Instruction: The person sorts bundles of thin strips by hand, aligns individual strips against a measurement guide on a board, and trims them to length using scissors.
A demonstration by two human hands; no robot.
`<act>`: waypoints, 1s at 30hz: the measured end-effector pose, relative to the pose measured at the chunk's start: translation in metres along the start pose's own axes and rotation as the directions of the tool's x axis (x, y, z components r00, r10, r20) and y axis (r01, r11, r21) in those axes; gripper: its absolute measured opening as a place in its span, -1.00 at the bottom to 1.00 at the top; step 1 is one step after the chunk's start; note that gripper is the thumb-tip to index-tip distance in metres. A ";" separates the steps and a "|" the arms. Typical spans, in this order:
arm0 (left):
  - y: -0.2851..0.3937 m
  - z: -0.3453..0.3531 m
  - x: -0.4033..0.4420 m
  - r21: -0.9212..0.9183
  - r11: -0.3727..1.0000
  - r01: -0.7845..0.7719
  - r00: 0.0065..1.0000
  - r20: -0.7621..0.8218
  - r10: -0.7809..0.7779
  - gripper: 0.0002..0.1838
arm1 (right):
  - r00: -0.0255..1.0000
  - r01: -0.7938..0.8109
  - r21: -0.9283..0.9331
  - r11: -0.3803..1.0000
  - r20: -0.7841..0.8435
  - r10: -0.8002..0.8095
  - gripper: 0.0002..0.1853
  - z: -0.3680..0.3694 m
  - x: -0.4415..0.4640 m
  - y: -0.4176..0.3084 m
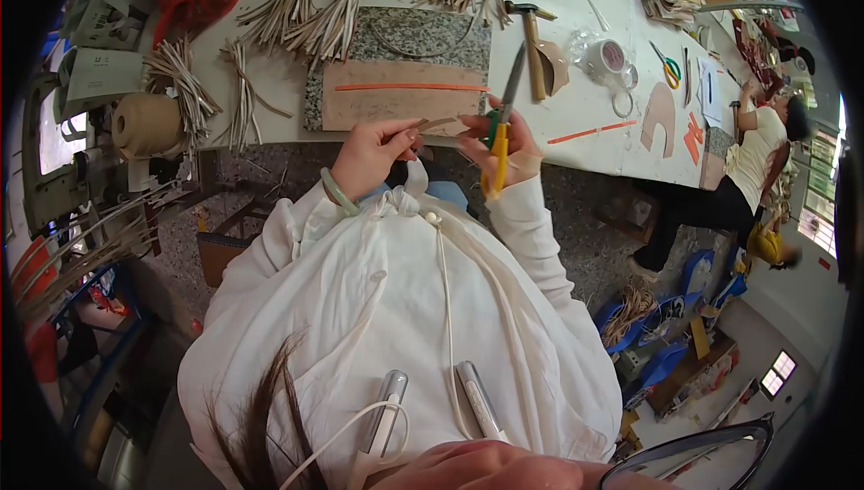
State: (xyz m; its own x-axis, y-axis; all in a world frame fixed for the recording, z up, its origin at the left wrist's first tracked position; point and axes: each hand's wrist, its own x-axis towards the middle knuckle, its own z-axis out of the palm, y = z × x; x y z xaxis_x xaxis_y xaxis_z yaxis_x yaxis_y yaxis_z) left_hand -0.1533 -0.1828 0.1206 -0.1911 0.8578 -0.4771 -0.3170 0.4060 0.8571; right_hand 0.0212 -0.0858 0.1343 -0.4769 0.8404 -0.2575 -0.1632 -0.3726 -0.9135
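Narrow brown strip (439, 122) and scissors (510, 89), in hands at the tabletop (562, 115) edge.
Left hand (367, 155): fingers pinched on strip, held between the hands. Right hand (520, 162): curled about scissors, blades pointing away from the wearer; fingertip contact with strip unclear. Beyond: tan panel (396, 110) on speckled slab (423, 35), orange strip (409, 88) across panel; hammer (535, 58) to the right.

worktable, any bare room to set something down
Bare worktable shows between the hammer, tape roll and long orange strip at right, and from that strip to the near edge. Crowded: behind and left of the stone slab, with strip bundles.
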 end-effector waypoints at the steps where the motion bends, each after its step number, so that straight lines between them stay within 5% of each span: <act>1: 0.002 0.006 -0.001 0.002 1.000 0.000 1.000 0.002 0.000 -0.69 | 1.000 0.002 0.001 1.000 -0.002 -0.002 -0.40 0.003 -0.002 -0.003; 5: 0.015 0.025 -0.006 0.044 0.999 0.032 0.992 0.121 -0.037 -0.72 | 0.998 0.051 -0.024 0.998 -0.043 -0.052 -0.39 0.003 -0.003 -0.010; 10: 0.020 0.041 -0.010 0.168 0.985 0.028 0.996 0.081 -0.042 -0.73 | 0.997 0.060 -0.057 0.997 0.044 -0.057 -0.39 -0.012 -0.002 -0.009; 20: 0.014 0.037 0.004 0.072 0.997 0.040 0.994 0.095 -0.047 -0.71 | 0.996 0.086 -0.125 0.988 0.012 -0.086 -0.41 -0.017 0.010 0.015; 30: 0.013 0.001 0.028 0.166 0.984 0.064 0.982 0.165 -0.092 -0.69 | 0.998 -0.055 0.016 0.998 -0.019 0.055 -0.42 0.012 0.023 0.024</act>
State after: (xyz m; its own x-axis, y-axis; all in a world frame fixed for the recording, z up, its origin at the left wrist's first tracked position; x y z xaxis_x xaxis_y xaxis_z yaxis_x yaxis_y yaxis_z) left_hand -0.1618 -0.1537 0.1183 -0.0054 0.8571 -0.5152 -0.1697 0.5069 0.8451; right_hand -0.0047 -0.0801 0.1098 -0.4690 0.8259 -0.3131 -0.1505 -0.4240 -0.8931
